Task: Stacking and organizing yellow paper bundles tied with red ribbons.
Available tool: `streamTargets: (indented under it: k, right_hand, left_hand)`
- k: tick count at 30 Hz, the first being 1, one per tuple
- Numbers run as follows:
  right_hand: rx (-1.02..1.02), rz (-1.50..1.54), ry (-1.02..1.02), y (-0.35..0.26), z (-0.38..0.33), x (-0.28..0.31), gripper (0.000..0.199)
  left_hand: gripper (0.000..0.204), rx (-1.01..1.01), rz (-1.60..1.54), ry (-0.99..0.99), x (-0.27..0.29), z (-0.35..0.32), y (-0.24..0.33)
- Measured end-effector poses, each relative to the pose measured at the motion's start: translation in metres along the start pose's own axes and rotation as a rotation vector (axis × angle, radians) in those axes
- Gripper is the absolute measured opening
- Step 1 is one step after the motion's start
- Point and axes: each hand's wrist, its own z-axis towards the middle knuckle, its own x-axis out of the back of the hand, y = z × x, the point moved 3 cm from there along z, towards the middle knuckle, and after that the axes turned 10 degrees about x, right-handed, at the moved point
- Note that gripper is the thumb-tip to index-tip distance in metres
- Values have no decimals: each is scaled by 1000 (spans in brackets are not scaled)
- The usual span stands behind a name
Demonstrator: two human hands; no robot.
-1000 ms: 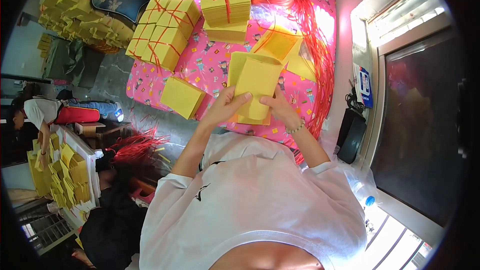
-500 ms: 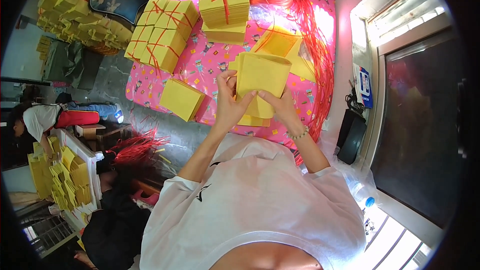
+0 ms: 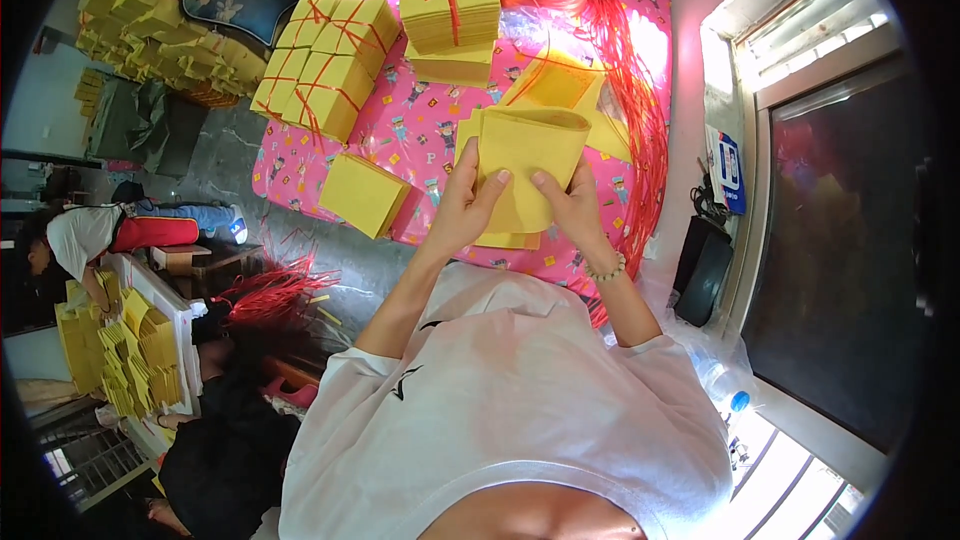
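pink cloth (image 3: 420,125), partly hidden, lies beyond left hand (image 3: 466,206) and right hand (image 3: 580,210). both pinch yellow paper (image 3: 530,150), its underside hidden, thumbs uppermost.

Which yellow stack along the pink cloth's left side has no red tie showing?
The lone stack, left of the left hand; the four bundles beyond it are tied in red.

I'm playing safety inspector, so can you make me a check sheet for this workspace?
Surface: pink patterned cover.
Work things: folded yellow paper held up; tied yellow bundles beyond, to the left.
Clutter: loose red strips trailing along the right side.
Hands: left hand and right hand both grip the paper, thumbs on top.
Cables: dark cord bunched by the window.
Surroundings: another person at left, leaning over yellow stacks.
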Motion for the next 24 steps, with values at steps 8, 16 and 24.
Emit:
streamTargets:
  k: [8, 16, 24]
  right_hand:
    - [-35, -50, -41, -3, 2, 3, 34]
    - [23, -88, 23, -8, 0, 1, 29]
    - [-117, -128, 46, 0, 12, 3, 31]
  left_hand:
    - [29, -71, 78, 33, -4, 0, 1]
    - [26, -112, 123, 144, -13, -2, 4]
    - [30, 18, 67, 82, 4, 26, -11]
